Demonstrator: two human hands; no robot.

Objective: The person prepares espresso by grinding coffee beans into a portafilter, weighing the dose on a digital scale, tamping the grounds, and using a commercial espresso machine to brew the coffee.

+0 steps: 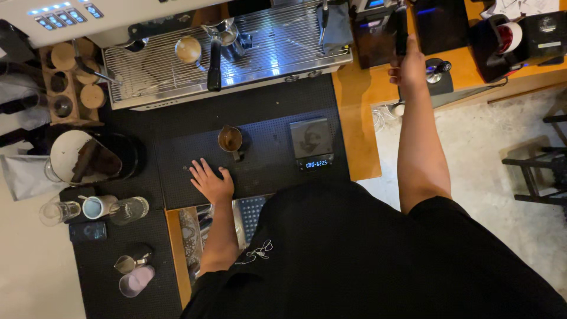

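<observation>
My left hand lies flat on the black counter mat, fingers spread, holding nothing. Just beyond it stands a small metal pitcher with brown liquid inside. My right hand is stretched out to the far right, fingers wrapped around a black handle at the dark grinder. A small digital scale with a lit display sits on the mat between my arms.
An espresso machine with a steel drip tray spans the back, a portafilter resting on it. A tamper sits by the grinder. Glasses and cups and a knock box stand at left. A chair is at right.
</observation>
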